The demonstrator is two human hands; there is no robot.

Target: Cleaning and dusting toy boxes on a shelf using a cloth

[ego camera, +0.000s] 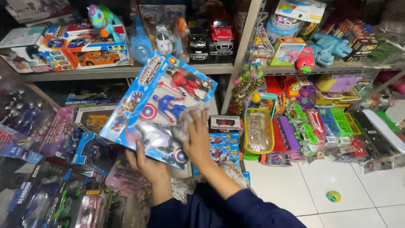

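A large blue toy box [158, 105] with a clear window showing action figures is held up, tilted, in front of the shelves. My left hand [145, 162] grips its lower edge from below. My right hand [196, 137] presses a grey cloth [187, 120] against the plastic window on the box's right side. Both arms wear dark blue sleeves.
Metal shelves [126, 71] hold boxed toy cars, a toy horse [103, 19] and blue dinosaurs [333, 46]. Stacks of toy boxes [50, 194] fill the floor at left, smaller packs [303, 126] lean at right. A small ball [333, 196] lies on the white tiles.
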